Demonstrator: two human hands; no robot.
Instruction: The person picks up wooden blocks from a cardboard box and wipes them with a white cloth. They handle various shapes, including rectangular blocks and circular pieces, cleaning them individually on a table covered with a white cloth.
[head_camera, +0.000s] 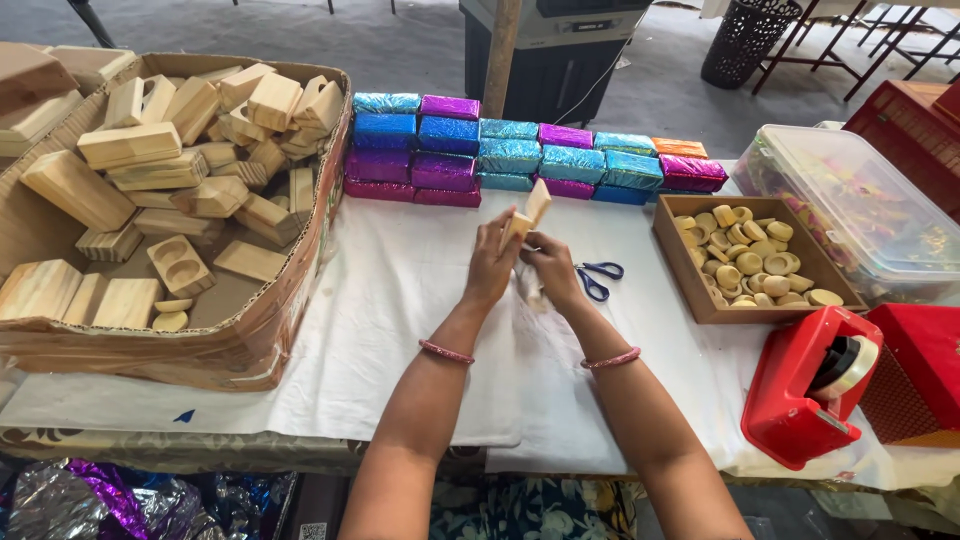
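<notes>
Two hands, left hand (490, 265) and right hand (552, 268), pinching wooden block (527, 215), bare cloth (400, 300) around, scissors (597, 278) just beside.

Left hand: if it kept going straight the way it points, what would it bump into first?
The left hand, holding a wooden block, points away toward the back of the table. It would probably meet the row of shiny foil-wrapped blocks first, though depth is hard to judge.

Shiny foil-wrapped blocks (520, 160), blue, purple, teal, one orange, stacked along the table's back.
</notes>
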